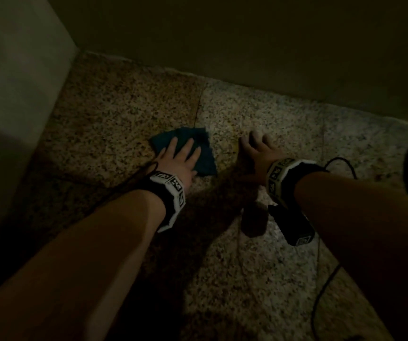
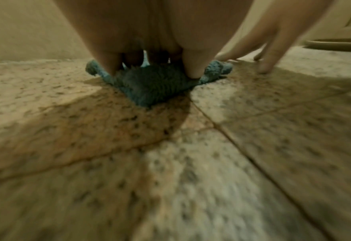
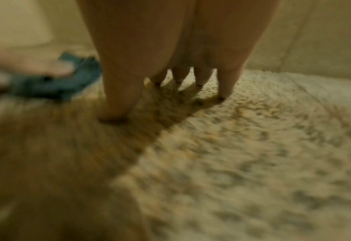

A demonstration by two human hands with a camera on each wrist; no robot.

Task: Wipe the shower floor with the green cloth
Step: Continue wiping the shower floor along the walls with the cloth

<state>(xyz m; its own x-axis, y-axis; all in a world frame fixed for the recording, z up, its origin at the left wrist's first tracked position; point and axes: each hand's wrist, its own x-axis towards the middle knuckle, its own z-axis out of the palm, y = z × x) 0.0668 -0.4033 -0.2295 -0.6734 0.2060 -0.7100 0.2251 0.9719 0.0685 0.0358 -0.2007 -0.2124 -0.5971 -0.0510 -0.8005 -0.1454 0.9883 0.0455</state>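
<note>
Left hand (image 1: pixel 177 159) is pressed flat, fingers spread, on cloth (image 1: pixel 199 153) mid-wipe near floor (image 1: pixel 259 279) corner; right hand (image 1: pixel 259 153) is braced, fingers splayed, beside it; next, steady pressure is likely needed across unwiped tiles.

Nubbly terry green cloth (image 2: pixel 149 84) on speckled granite shower floor (image 1: pixel 114 107)

L hand (image 1: pixel 179 160), R hand (image 1: pixel 257 153) — fingers flat.
</note>
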